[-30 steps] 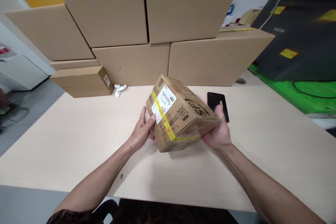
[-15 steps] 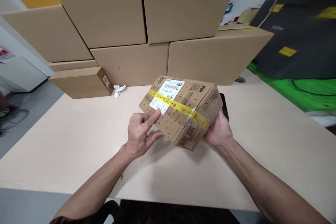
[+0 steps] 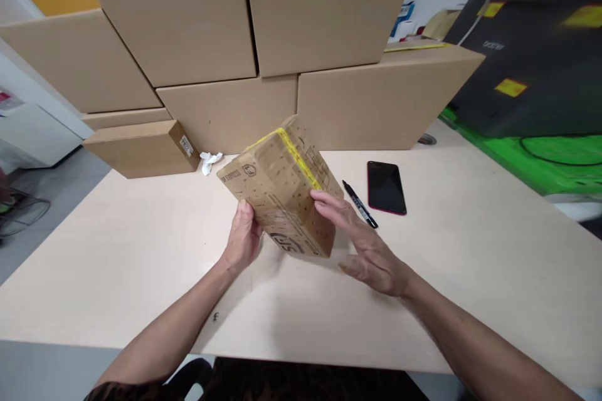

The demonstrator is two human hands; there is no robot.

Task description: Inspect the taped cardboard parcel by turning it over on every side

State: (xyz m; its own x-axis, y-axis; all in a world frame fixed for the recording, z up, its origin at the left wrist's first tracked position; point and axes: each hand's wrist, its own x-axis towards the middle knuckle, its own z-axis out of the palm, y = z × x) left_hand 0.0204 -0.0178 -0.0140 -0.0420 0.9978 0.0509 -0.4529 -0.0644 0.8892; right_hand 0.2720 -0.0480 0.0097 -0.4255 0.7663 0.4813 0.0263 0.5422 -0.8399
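A small cardboard parcel with black print and yellow tape is tilted above the table. My left hand grips its lower left side, thumb on the near face and the other fingers hidden behind. Beside its right side is my right hand, fingers stretched and spread; the fingertips are at the parcel's edge by the tape, and the thumb stands away from it. The white label does not show from this side. To the right lie a black marker pen and a phone with a dark screen.
Large cardboard boxes are stacked along the back of the table. A flat box stands at the left, with crumpled white paper by it. A dark case sits on green material at the right.
The parcel has been turned over, so the labelled face no longer shows. My right hand has come out from beneath it and opened. The marker pen and the whole phone are now uncovered.
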